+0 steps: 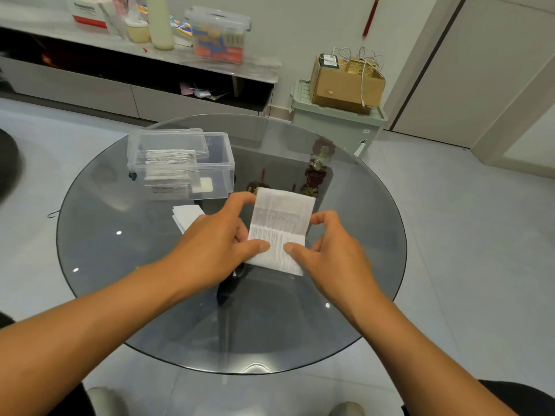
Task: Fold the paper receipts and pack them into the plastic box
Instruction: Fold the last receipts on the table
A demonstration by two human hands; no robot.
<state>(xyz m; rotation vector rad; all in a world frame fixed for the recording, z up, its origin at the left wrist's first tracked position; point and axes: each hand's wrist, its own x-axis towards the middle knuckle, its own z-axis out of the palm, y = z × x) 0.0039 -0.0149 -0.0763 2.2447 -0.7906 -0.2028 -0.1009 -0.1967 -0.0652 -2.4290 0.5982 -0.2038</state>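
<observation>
A white printed receipt (280,223) is held above the middle of the round glass table (126,283), creased across its lower third. My left hand (216,244) pinches its left edge, thumb on the printed face and fingers behind. My right hand (330,250) pinches its right edge the same way. A clear plastic box (216,163) stands open at the back left of the table, with several folded receipts stacked in its left part. A small pile of white receipts (187,216) lies on the glass in front of the box, partly hidden by my left hand.
Behind the table stands a pale green bin (336,127) with a cardboard box (345,82) on top. A low cabinet (90,85) along the wall carries bottles and a lidded container (217,34). Tiled floor surrounds the table.
</observation>
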